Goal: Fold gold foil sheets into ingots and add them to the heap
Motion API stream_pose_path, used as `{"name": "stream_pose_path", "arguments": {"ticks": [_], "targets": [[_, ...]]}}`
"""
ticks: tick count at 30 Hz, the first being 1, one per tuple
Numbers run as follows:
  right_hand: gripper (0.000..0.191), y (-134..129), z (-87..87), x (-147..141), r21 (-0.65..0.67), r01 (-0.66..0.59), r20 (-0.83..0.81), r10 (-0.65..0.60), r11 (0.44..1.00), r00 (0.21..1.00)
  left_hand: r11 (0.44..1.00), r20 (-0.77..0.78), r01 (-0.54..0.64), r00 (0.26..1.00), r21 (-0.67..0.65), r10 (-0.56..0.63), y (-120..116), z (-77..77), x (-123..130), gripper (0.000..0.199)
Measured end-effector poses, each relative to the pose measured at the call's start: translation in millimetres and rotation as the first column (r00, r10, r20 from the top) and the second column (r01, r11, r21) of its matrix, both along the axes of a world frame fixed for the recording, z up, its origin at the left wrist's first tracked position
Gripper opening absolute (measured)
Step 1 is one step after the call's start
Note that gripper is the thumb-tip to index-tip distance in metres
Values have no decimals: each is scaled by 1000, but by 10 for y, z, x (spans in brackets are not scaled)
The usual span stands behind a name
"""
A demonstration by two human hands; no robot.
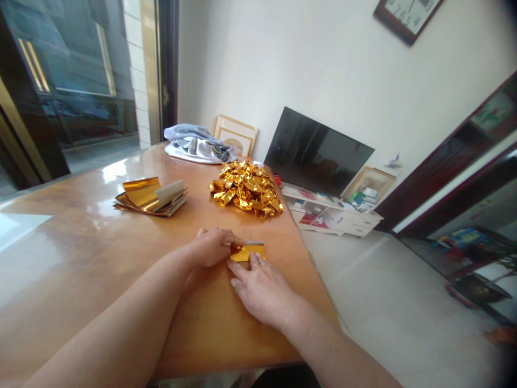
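A small gold foil sheet (255,251) with a grey strip along its far edge lies flat on the wooden table (210,323). At its left end, my left hand (214,246) has its fingers bent together over the foil, pinching or pressing that end. My right hand (262,285) rests at the near edge, its fingers spread and fingertips on the foil. Farther back stands a heap of folded gold foil pieces (248,188). To its left lies a loose stack of gold sheets with grey backs (151,198).
Grey-white cloth (196,144) and picture frames (234,134) are at the table's far end. The table's right edge runs close beside my right hand. Beyond it are a television (319,151) and a white cabinet (331,213). A pale sheet (20,229) lies at the far left.
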State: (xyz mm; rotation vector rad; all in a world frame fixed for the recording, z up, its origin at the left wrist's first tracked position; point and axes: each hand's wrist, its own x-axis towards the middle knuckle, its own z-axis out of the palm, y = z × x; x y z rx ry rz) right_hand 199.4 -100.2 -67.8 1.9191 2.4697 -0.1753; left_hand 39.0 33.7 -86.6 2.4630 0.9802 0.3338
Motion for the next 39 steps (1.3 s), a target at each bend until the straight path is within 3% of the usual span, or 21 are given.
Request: {"name": "stream_pose_path", "arguments": {"ticks": [4, 10, 14, 22, 26, 35, 39], "targets": [[57, -14, 64, -19, -23, -25, -20, 24, 999, 1000, 1000, 7, -15, 1000, 10, 15, -12, 22, 12, 40], [61, -51, 53, -15, -32, -1, -35, 0, 999, 999, 977, 6, -133, 991, 164, 134, -43, -31, 146, 24], [62, -62, 35, -2, -21, 6, -56, -8, 1000, 998, 962, 8, -136, 990, 238, 139, -46, -88, 216, 18], [37, 16, 155, 201, -11, 31, -150, -32, 999, 988, 967, -51, -97, 992, 237, 113, -35, -104, 207, 23], [31, 171, 183, 339, 58, 136, -136, -127, 989, 982, 964, -49, -91, 993, 251, 106, -42, -97, 212, 25], [33, 410, 50, 395, 101, 120, -23, -118, 988, 993, 966, -52, -97, 992, 240, 113, -63, -67, 217, 23], [35, 429, -40, 426, 150, 141, -63, -133, 979, 989, 960, -51, -97, 992, 262, 114, -46, -91, 225, 21]]}}
